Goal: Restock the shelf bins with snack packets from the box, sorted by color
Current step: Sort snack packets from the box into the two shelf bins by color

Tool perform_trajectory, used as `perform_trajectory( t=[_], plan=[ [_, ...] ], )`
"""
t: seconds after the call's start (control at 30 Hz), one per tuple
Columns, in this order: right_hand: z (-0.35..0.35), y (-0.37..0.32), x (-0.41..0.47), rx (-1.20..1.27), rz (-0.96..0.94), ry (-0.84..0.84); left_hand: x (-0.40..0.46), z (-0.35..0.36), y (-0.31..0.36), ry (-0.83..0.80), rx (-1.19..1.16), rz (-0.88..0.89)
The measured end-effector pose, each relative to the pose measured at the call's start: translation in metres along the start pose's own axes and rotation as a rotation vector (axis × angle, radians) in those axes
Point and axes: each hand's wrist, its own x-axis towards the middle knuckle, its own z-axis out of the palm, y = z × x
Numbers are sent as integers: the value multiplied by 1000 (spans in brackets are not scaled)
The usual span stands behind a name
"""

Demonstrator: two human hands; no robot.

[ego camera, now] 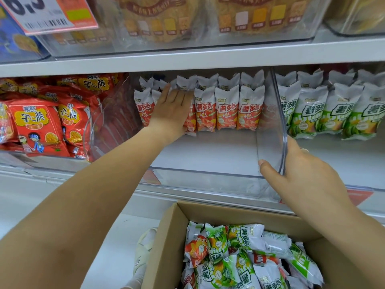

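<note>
Head view. The left hand (173, 109) reaches deep into the clear bin (208, 176) and lies flat, fingers straight, against the fronts of the red packets (227, 109) at the left of the far row. It seems to be pressing them back and upright so the row stands tight, not gripping any of them. The row stands at the far end of the bin, faces forward, with a second rank behind it; the near part of the bin floor is bare, which is likely where new stock is meant to go.

The right hand (300, 174) holds the bin's right wall near its front corner, thumb inside and fingers curled round the outside. That grip probably steadies the bin, or keeps it drawn forward, while the other hand works inside.

Just right of that wall stand the green packets (325, 113), in their own bin, so the colors are kept apart by the wall. To the left another bin holds red bags (37, 126) of a different snack.

Below, nearest the camera, the box (166, 243) sits open with loose packets (239, 255), red and green mixed, waiting to be sorted. Neither hand carries one now.
</note>
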Motion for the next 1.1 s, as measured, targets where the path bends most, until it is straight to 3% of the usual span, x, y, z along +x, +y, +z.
perform_trajectory(
  t=[0.1,0.37,0.53,0.67,0.83,0.9,1.0,1.1],
  plan=[
    [1,1,0,-16,-4,6,-3,8,6,85,76,-4],
    [2,1,1,-37,-16,18,8,12,1,-10,163,-125],
    [3,7,2,-7,-67,13,-4,-1,-4,-26,3,-165],
    [-4,11,-7,185,-92,30,-48,-38,-10,234,-200,-132],
    [-4,15,-52,412,-210,359,-145,-82,27,366,-409,-15],
    [3,17,-78,424,-268,379,-187,-88,56,324,-533,69],
    [23,25,-115,332,-351,369,-241,-84,100,128,-589,192],
    [59,44,-150,329,-160,170,-278,-79,136,-380,-480,284]
  ],
)
